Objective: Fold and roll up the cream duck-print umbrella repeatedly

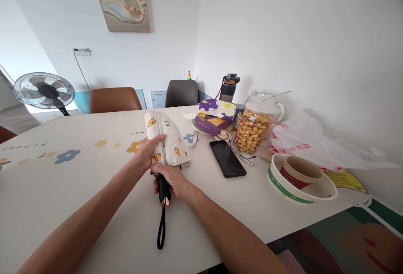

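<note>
At a flower-print desk (126,232): folded umbrella (174,148), gripped two-handed.
Held by left hand (149,152) around the white canopy (162,123), by right hand (172,178) round the top of the black handle (164,192); loop strap (159,234) toward near edge. Farther right, apart from it: black phone (227,157) lying flat, then snack-filled jar (253,133), then white bowl (285,191) with brown tub (296,177) inside.

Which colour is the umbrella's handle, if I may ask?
The handle is black with a coppery end; see the head view.
</note>
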Motion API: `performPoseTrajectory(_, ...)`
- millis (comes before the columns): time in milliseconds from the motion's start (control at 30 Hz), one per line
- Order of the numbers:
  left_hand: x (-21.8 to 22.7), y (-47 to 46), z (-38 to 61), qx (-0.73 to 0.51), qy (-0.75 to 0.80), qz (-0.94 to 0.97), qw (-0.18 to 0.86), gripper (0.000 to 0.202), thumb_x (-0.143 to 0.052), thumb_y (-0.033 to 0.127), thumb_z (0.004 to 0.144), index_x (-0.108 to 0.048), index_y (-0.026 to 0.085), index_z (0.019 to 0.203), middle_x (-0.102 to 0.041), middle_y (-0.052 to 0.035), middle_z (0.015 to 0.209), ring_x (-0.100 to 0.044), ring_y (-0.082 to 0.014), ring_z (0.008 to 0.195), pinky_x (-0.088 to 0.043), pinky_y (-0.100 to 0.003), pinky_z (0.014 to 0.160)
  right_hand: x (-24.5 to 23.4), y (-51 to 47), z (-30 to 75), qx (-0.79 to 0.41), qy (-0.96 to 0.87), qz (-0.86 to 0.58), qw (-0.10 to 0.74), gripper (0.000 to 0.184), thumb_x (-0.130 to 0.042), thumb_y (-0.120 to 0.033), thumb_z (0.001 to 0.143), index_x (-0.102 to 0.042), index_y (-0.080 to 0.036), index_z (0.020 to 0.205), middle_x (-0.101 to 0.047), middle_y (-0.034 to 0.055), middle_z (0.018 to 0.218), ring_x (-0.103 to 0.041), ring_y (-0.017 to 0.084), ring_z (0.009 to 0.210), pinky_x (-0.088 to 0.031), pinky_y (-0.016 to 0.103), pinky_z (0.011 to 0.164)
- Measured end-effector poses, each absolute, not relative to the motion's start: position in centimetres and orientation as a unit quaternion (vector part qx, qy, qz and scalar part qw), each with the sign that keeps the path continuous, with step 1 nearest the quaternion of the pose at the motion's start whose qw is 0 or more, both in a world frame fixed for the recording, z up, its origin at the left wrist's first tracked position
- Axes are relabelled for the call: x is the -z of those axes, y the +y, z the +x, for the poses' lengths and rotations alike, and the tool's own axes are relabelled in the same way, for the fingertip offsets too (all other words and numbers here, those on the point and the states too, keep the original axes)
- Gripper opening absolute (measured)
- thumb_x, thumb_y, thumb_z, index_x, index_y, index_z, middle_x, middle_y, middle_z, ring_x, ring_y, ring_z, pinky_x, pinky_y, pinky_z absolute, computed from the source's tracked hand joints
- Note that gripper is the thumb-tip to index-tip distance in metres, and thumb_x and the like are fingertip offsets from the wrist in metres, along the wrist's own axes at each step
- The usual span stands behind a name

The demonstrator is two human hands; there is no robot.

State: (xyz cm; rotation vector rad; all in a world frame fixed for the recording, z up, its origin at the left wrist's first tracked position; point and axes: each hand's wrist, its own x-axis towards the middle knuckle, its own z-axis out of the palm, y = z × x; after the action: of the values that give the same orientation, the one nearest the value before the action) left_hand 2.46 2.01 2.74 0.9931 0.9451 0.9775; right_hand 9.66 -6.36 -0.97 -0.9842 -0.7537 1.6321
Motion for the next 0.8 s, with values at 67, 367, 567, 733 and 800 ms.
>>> performPoseTrajectory(67,-2.8,2.0,2.6,-0.454,0.415,0.437,0.656,0.043,-0.074,0.028,0.059,-0.059,0.013,0.096,-0.065,-0.0072,0.07,-0.063,-0.021,0.06,-0.054,-0.031,0.054,1.1,-6.3,9.6,-0.681,-0.312,-0.398,0.529,0.024,-0.064,-0.029,0.066,-0.053,-0.014,0.081,-0.054,0.001,0.072,-0.054,0.011,0.044,-0.049,0.028,0.038)
performPoseTrajectory(367,-2.5,2.0,2.5,-0.4,0.453,0.352,0.714,0.042,-0.072,0.03,0.062,-0.057,0.013,0.097,-0.064,-0.0054,0.063,-0.063,-0.0201,0.055,-0.053,-0.031,0.054,0.5,-6.5,9.7,-0.718,-0.313,-0.366,0.502,0.026,-0.062,-0.027,0.068,-0.054,-0.014,0.089,-0.06,0.004,0.079,-0.058,0.013,0.046,-0.047,0.025,0.036)
performPoseTrajectory(567,-2.3,1.9,2.5,-0.342,0.46,0.44,0.691,0.036,-0.069,0.04,0.063,-0.059,0.014,0.086,-0.062,-0.0078,0.057,-0.06,-0.0208,0.048,-0.046,-0.027,0.038,0.5,-6.2,9.3,-0.651,-0.267,-0.478,0.526,0.012,-0.057,-0.017,0.066,-0.049,-0.015,0.075,-0.052,-0.0025,0.059,-0.044,0.008,0.033,-0.04,0.023,0.028)
performPoseTrajectory(733,-1.2,2.3,2.8,-0.309,0.5,0.478,0.652,0.035,-0.067,0.044,0.064,-0.057,0.015,0.08,-0.056,-0.0041,0.047,-0.051,-0.018,0.035,-0.034,-0.026,0.026,0.9,-6.0,9.6,-0.643,-0.268,-0.476,0.536,0.018,-0.062,-0.022,0.067,-0.049,-0.015,0.078,-0.05,-0.0025,0.059,-0.048,0.01,0.036,-0.045,0.025,0.032)
performPoseTrajectory(800,-0.6,2.7,2.6,-0.304,0.519,0.471,0.646,0.033,-0.066,0.043,0.064,-0.056,0.015,0.076,-0.05,-0.0015,0.04,-0.043,-0.0156,0.028,-0.029,-0.026,0.024,0.9,-6.1,9.9,-0.677,-0.286,-0.418,0.534,0.025,-0.063,-0.027,0.068,-0.05,-0.014,0.084,-0.052,-0.0002,0.064,-0.054,0.012,0.042,-0.05,0.029,0.038)
